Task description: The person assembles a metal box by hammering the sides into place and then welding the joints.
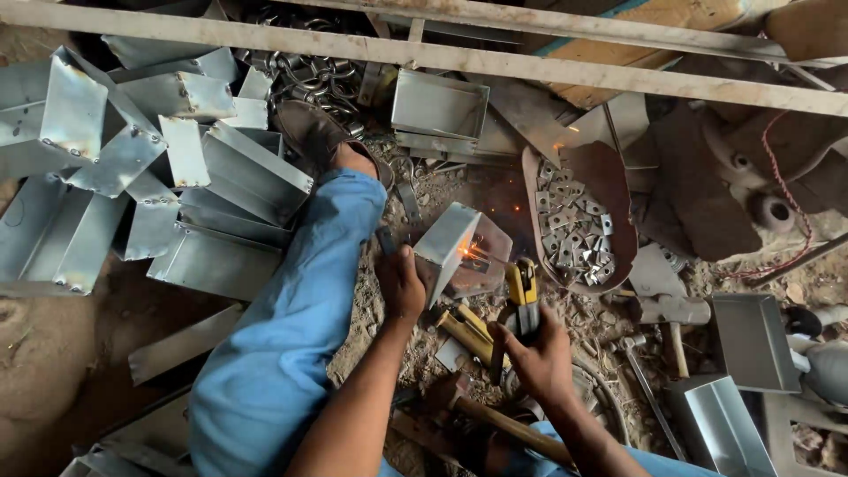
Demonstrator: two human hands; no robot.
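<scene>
Head view. Nearest the camera: right hand, fingers wrapped around a yellow-and-black electrode holder; its thin rod runs up-left to a bright orange glow at the open sheet-metal box. Left hand closed on the box's left edge, holding it tilted on the dirt ground. Blue-trousered leg stretched up-left; sandalled foot near a heap of finished sheet-metal boxes. Rusty scoop-shaped tray just right of the box, holding small square metal plates. Wooden-handled hammer below the hands. More metal boxes lower right.
</scene>
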